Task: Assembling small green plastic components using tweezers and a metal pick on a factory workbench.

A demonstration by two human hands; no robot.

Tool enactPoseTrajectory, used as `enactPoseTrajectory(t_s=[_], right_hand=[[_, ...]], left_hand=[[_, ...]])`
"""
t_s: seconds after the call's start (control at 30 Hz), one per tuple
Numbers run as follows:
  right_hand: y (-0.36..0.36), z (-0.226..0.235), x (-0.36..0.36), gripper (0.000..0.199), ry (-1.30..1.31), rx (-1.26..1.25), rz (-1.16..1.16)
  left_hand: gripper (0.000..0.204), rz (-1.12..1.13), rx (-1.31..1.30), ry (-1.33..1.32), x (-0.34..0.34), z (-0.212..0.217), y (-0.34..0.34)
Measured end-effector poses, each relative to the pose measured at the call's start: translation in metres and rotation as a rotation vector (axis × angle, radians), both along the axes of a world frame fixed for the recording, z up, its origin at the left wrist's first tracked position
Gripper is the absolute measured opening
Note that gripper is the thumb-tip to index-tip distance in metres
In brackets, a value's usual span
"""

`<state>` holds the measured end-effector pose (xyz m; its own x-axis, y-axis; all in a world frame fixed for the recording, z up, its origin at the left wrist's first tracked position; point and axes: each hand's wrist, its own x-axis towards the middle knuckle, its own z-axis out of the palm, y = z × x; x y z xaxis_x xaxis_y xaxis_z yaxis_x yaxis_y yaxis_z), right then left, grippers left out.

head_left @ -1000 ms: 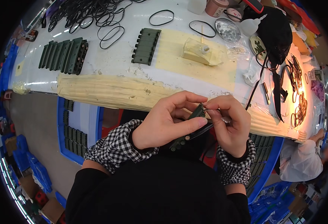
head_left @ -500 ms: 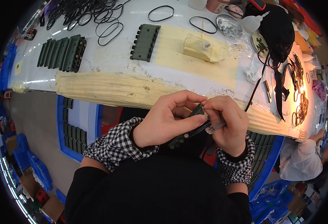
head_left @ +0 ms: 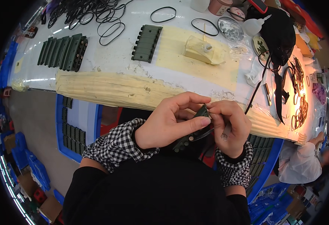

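**Two hands close around a small dark green part**

Most of the dark green part (head_left: 190,135) is hidden behind the fingers, so its full shape is hard to make out. Only its top end and a bit lower down peek out. A thin grey strip (head_left: 204,134) sticks out beside it, and I cannot tell what it is.

The left hand (head_left: 168,125) is curled around the part, with the thumb pressed on its side. The right hand (head_left: 230,127) pinches the top end with its fingertips. Both hands touch each other, close to the body, just near the edge of the tabletop (head_left: 112,63).

Far on the tabletop lies one more green part (head_left: 147,43). To the far left stands a row of green parts (head_left: 63,51). Black rubber rings (head_left: 93,11) lie in a pile at the far edge. A lumpy yellow tape-wrapped block (head_left: 204,50) sits right of the middle. Blue bins (head_left: 72,131) stand under the tabletop on the left. On the right, another person's white sleeve (head_left: 299,165) is cut off.
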<state>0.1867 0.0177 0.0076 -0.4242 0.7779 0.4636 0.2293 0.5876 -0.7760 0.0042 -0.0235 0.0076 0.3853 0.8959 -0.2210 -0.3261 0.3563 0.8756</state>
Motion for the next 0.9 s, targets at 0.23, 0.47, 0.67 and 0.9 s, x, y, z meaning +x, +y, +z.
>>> enactPoseTrajectory(t_s=[0.23, 0.47, 0.67, 0.9], right_hand=[[-0.0052, -0.0002, 0.0011, 0.009, 0.054, -0.161, -0.033], [-0.0048, -0.0039, 0.0041, 0.009, 0.054, -0.077, -0.006], [-0.008, 0.0038, -0.0035, 0.012, -0.035, 0.07, -0.074], [-0.0087, 0.0037, -0.005, 0.021, -0.128, 0.199, -0.089]], left_hand=[[0.043, 0.034, -0.024, -0.029, 0.0024, -0.0013, -0.0013], [0.043, 0.061, -0.022, -0.055, 0.004, -0.0033, -0.0023], [0.038, 0.126, 0.036, -0.064, 0.0045, -0.0025, -0.0001], [0.03, 0.148, 0.111, -0.023, 0.0057, -0.0074, -0.0008]])
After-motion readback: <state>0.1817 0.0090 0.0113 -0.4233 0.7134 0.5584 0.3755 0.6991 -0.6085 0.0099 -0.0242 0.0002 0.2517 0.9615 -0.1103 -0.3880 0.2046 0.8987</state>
